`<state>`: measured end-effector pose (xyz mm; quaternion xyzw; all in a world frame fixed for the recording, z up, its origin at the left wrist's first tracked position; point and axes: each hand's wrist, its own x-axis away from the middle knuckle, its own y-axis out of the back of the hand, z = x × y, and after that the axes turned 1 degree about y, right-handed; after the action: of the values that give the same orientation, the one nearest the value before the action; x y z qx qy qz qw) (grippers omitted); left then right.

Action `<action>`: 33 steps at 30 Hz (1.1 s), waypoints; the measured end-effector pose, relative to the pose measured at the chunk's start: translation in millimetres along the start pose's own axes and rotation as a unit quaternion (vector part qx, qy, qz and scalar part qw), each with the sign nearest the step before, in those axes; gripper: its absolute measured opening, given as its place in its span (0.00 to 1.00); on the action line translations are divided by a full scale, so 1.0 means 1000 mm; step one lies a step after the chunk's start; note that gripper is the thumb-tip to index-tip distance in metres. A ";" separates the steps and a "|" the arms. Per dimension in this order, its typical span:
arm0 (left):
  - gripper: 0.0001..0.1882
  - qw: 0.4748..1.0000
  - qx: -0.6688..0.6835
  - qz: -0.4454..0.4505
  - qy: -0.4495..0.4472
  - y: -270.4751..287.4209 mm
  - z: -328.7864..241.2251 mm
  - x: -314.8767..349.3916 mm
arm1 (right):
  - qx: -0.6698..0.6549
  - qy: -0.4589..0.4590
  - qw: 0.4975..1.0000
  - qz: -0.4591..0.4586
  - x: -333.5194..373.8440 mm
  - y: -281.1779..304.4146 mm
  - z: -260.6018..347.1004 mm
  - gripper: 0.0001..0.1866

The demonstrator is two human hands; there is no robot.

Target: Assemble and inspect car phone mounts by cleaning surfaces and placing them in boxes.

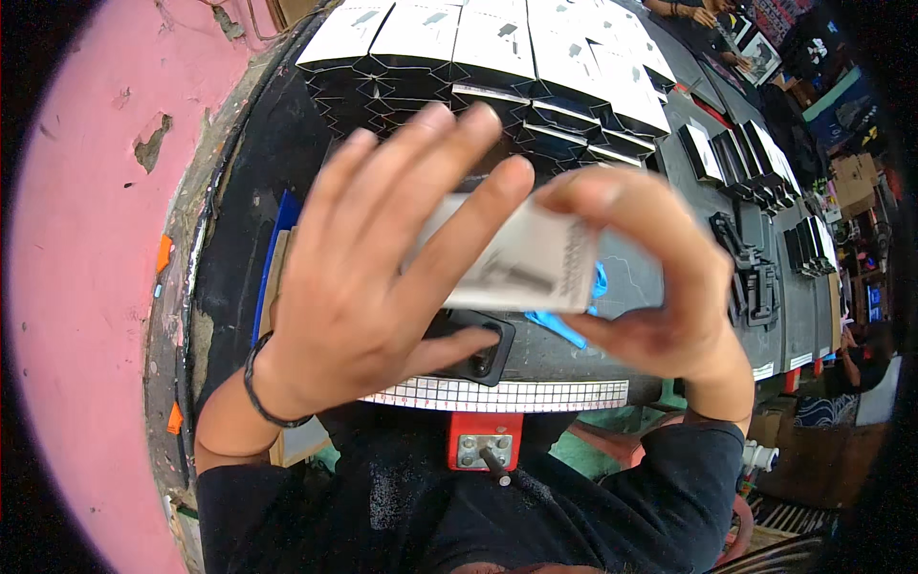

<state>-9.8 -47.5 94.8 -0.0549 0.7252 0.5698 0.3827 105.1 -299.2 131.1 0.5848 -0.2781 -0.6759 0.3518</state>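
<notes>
A white printed carton (531,263), blurred by motion, is gripped by my right hand (669,277), with the fingers along its top corner and the thumb at its lower edge. My left hand (363,268) is spread flat in front of the carton's left part, partly covering it; I cannot tell whether it touches the carton. Below my left thumb a black plastic piece with a rounded frame (497,364) lies on the dark table. Something thin and bright blue (559,328) lies behind the carton, mostly covered.
Several stacked white-topped boxes (492,43) stand along the table's far side. More boxes (751,163) and black plastic parts (760,287) are at the right. A gridded measuring strip (535,394) follows the near edge, above a red clamp (486,440). Another person's hands (703,14) are far right.
</notes>
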 end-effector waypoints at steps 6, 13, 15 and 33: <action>0.43 0.994 0.082 -0.071 0.011 -0.038 0.011 0.005 | -0.148 -0.071 0.984 -0.063 0.022 -0.014 -0.007 0.50; 0.46 0.993 0.060 -0.093 -0.026 -0.049 0.020 0.005 | -0.222 -0.218 0.943 -0.114 0.038 -0.041 -0.005 0.27; 0.46 0.993 0.077 -0.090 -0.007 -0.052 0.020 0.005 | -0.296 -0.245 0.907 -0.173 0.033 -0.049 0.001 0.25; 0.52 0.993 0.107 -0.040 -0.001 -0.049 0.030 0.011 | -0.412 -0.231 0.876 -0.098 0.042 -0.048 -0.019 0.28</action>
<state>22.4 -34.4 47.7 -0.0420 0.7790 0.4732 0.4093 113.4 -303.4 65.2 0.2385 0.0107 -0.8764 0.4182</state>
